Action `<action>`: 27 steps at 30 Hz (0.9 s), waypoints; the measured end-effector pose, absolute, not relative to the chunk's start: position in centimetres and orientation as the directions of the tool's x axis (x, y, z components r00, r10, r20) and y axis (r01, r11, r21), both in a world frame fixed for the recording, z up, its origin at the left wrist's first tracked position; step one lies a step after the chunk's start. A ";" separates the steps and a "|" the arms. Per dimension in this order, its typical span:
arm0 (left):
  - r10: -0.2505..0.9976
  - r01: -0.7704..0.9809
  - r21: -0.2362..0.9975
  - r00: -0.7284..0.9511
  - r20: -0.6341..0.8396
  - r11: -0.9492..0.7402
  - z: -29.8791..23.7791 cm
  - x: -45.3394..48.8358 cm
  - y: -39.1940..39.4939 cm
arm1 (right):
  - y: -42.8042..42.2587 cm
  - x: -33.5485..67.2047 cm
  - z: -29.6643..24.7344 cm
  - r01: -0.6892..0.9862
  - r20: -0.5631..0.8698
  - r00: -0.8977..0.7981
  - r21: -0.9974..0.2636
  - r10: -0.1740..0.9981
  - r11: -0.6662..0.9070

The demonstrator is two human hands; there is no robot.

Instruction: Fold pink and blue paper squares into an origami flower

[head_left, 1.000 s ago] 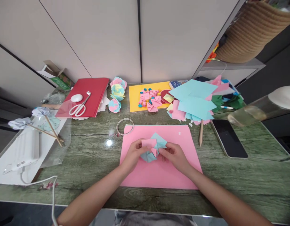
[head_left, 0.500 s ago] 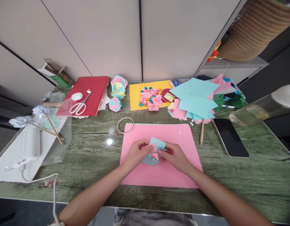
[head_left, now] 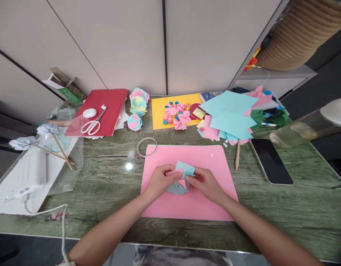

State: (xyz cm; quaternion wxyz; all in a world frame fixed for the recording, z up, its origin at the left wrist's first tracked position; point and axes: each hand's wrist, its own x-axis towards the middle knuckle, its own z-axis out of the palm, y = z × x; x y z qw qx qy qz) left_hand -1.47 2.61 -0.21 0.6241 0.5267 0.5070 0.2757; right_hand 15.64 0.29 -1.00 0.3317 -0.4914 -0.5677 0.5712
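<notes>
far to the left of the fingers, a white device (head_left: 34,170) is seen on white paper, its cable (head_left: 63,231) being cut off at the lower edge; beyond it, two pale paper flowers (head_left: 47,129) are set close to clear plastic, and whether they are covered by it cannot be told. farther from the fingers, on red sheets (head_left: 111,101), white-handled scissors (head_left: 93,125) are laid beside a small white object (head_left: 89,113) that cannot be identified. beyond and left of the fingers, a row of paper blooms (head_left: 138,105) is partly overlapped, and nearer, a corner of the pink sheet (head_left: 187,208) is crossed by a metal ring (head_left: 147,138). by the left hand (head_left: 159,181), a pink flap of the folded paper piece (head_left: 185,168) is pinched, thumb and fingers being clamped on it; by the right hand (head_left: 207,184), the blue side is gripped between thumb and forefinger, the other fingertips being hidden behind. the piece is held between the two hands over the pink sheet, its underside unseen. straight beyond the fingers, pink folded bits are heaped on a yellow sheet (head_left: 158,112); to their right, a pile is mostly covered by light blue sheets (head_left: 231,123), from which a wooden stick (head_left: 237,157) is left protruding. well right of the fingers, a dark-screened phone (head_left: 271,161) is laid, and a bottle (head_left: 295,130) is cut off by the right edge.
</notes>
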 end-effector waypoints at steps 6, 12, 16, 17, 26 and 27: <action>0.887 0.172 0.946 0.333 -0.319 0.275 -0.1 -1.5 2.4 | 0.3 15.6 -0.9 0.179 -0.184 -0.297 -0.975 0.937 -0.134; 0.886 0.114 0.950 0.341 -0.312 0.291 0.0 -1.5 2.6 | 0.1 15.7 -1.3 0.218 -0.192 -0.292 -0.967 0.937 -0.130; 0.893 0.113 0.952 0.331 -0.305 0.284 -0.2 -1.5 2.6 | 0.2 15.7 -1.4 0.239 -0.199 -0.302 -0.963 0.932 -0.129; 0.896 0.116 0.953 0.326 -0.302 0.280 -0.3 -1.5 2.5 | 0.2 15.7 -1.4 0.242 -0.199 -0.302 -0.962 0.932 -0.127; 0.907 0.162 0.958 0.316 -0.277 0.236 -0.4 -1.5 2.5 | 0.2 15.8 -1.1 0.188 -0.206 -0.309 -0.970 0.929 -0.152; 0.911 0.166 0.959 0.313 -0.270 0.228 -0.3 -1.5 2.5 | 0.2 15.8 -1.0 0.183 -0.206 -0.300 -0.971 0.931 -0.156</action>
